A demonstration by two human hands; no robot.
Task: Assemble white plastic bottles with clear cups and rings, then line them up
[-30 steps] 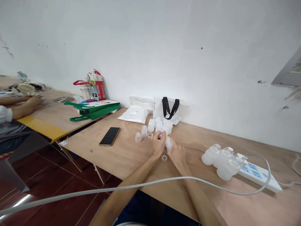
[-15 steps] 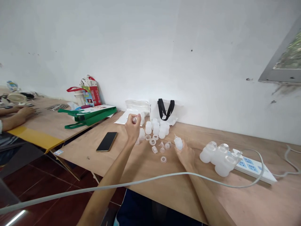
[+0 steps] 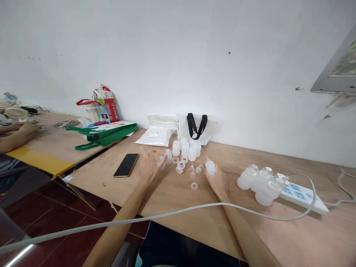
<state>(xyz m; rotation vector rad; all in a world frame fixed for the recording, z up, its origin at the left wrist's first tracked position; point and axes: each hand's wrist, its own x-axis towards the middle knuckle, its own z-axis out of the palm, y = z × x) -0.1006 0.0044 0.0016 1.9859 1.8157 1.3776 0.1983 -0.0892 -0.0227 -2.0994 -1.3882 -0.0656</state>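
Observation:
In my right hand (image 3: pixel 218 180) is a small milky-white bottle (image 3: pixel 210 168) with a thin pointed tip at its top, held just above the wooden table. My left hand (image 3: pixel 148 163), slightly blurred, is low over the table with its thumb stretched apart, beside stacked clear caps (image 3: pixel 168 156); no object shows in it. Several frosted white bottles (image 3: pixel 185 149) stand in a group beyond. Clear rings (image 3: pixel 179 169) and a clear teat-like piece (image 3: pixel 192 172) lie between my hands, with one ring holding a disc (image 3: pixel 194 185) closer to me.
Frosted bottles with clear domed covers (image 3: pixel 265 185) stand by a power strip (image 3: pixel 303 198) at right. A grey cable (image 3: pixel 172 213) crosses in front. A phone (image 3: pixel 126 165), white packet (image 3: pixel 155 136) and black-handled bag (image 3: pixel 182 128) lie around. A co-worker's hand (image 3: pixel 29 129) rests on the left table.
My left hand has come down from a raised pinch on a small clear piece to beside the clear caps. A tilted ring now sits closer to the other rings. My right hand keeps the bottle.

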